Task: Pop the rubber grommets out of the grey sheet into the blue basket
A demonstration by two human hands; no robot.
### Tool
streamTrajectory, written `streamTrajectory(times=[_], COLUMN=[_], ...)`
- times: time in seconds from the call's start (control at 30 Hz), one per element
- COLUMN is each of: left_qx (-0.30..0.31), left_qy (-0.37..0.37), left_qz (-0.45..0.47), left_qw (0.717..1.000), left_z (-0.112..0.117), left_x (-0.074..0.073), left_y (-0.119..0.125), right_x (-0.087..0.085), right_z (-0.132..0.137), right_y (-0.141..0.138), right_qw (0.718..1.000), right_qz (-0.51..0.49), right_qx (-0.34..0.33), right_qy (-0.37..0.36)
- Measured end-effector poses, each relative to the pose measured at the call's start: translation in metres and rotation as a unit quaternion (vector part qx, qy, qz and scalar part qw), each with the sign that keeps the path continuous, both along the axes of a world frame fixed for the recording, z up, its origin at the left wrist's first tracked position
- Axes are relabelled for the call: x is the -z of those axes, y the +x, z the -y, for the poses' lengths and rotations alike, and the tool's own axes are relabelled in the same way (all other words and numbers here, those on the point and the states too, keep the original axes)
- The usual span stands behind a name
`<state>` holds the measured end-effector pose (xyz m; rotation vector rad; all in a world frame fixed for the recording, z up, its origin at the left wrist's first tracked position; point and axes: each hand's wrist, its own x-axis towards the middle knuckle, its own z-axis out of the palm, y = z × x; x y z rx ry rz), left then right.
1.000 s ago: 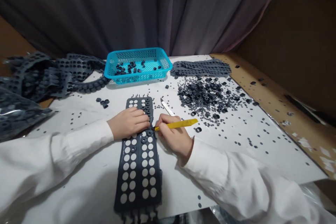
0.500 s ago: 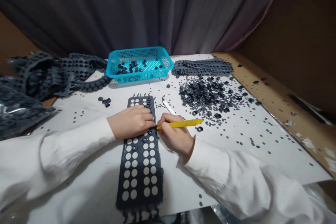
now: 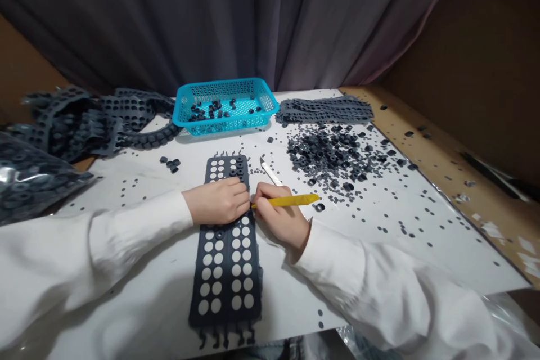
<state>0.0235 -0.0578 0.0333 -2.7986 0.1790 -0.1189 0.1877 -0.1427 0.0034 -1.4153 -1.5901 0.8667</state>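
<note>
At the middle of the white desk (image 3: 358,250), a long dark rubber sheet (image 3: 226,287) lies flat with its short end pointing to 12 o'clock, full of round holes. Most holes near the person are empty, but small dark rubber rings (image 3: 239,167) sit in the far end. The left hand (image 3: 217,201) lies on the sheet and presses it down, with its grip loose and open, holding nothing that I can see. The right hand (image 3: 280,218) sits just beside the sheet, its grip closed tight on a yellow pick (image 3: 291,200), whose tip touches the sheet's edge by the left fingers. It looks like the step in hand is getting rings out of the sheet. The next move calls for the tip to get under a ring while the left hand keeps the sheet flat. A blue basket (image 3: 223,130) of rings sits at 12 o'clock, and a loose pile of rings (image 3: 329,153) lies at 1 o'clock.
</note>
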Motion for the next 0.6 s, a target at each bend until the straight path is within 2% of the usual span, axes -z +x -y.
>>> streamTrajectory(times=[0.1, 0.33, 0.47, 0.6], left_qx=[-0.019, -0.069, -0.1, -0.12], left_qy=[-0.014, -0.106, -0.177, -0.247], left_qz=[0.042, 0.095, 0.12, 0.143], left_qw=[0.999, 0.987, 0.972, 0.951], left_z=[0.0, -0.003, -0.002, 0.0], left_x=[0.008, 0.02, 0.025, 0.024], left_y=[-0.006, -0.017, -0.021, -0.024], right_x=[-0.001, 0.0, -0.001, -0.001], right_z=[0.0, 0.0, 0.0, 0.0], right_y=[0.0, -0.001, -0.001, -0.001], right_qw=[1.0, 1.0, 1.0, 1.0], right_qz=[0.005, -0.006, -0.01, -0.009], right_qx=[0.003, 0.007, 0.009, 0.009], right_qy=[-0.003, -0.007, -0.008, -0.002])
